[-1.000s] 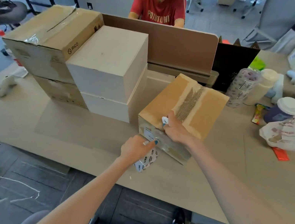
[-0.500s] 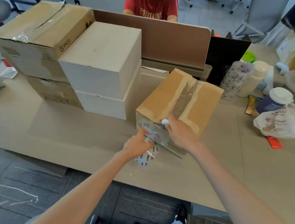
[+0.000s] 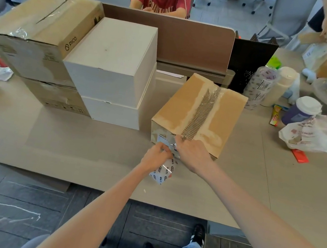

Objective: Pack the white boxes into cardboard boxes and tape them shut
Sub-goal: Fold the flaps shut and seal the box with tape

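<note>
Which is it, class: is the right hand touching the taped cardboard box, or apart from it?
Touching. The head view shows the right hand pressed on the near top edge of the cardboard box, with no gap.

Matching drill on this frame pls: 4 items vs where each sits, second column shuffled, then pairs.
1. tape roll
2. white boxes
3. lidded cup
4. PICO carton

A. stacked, centre of table
B. far left, atop another carton
C. in left hand, near table edge
D. right side, behind plastic bag

Pairs: 1-C, 2-A, 3-D, 4-B
</note>
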